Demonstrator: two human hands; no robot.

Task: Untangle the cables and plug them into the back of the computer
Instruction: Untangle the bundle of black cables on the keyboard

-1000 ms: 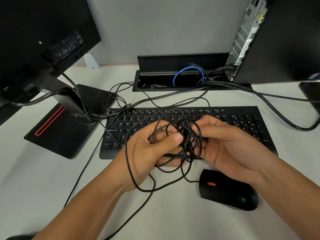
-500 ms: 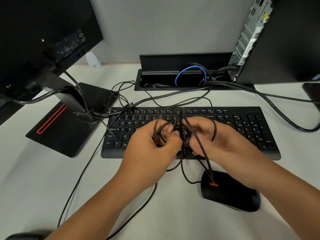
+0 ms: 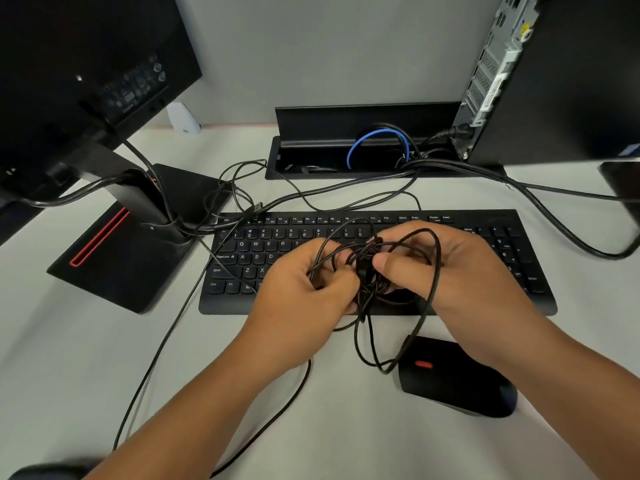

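A knot of thin black cables point(image 3: 367, 268) hangs between my two hands, just above the black keyboard point(image 3: 374, 306). My left hand point(image 3: 301, 292) grips the left side of the knot with curled fingers. My right hand point(image 3: 446, 271) pinches the right side, thumb pointing left. Loops from the knot drop down to the black mouse point(image 3: 457, 375) with its red wheel. The computer tower point(image 3: 554, 77) stands at the back right, its rear panel point(image 3: 491, 74) of ports facing left, with one thick black plug in it low down.
A monitor point(image 3: 76, 74) on a black stand point(image 3: 124, 244) fills the left. A cable trough point(image 3: 363, 123) at the back holds a blue cable point(image 3: 367, 140). Thick black cables point(image 3: 554, 223) run across the desk to the right; thin ones trail toward the front edge.
Both hands stayed over the keyboard, working the knot. The right hand has drawn slightly right, and a wider loop now hangs from the knot to the mouse.
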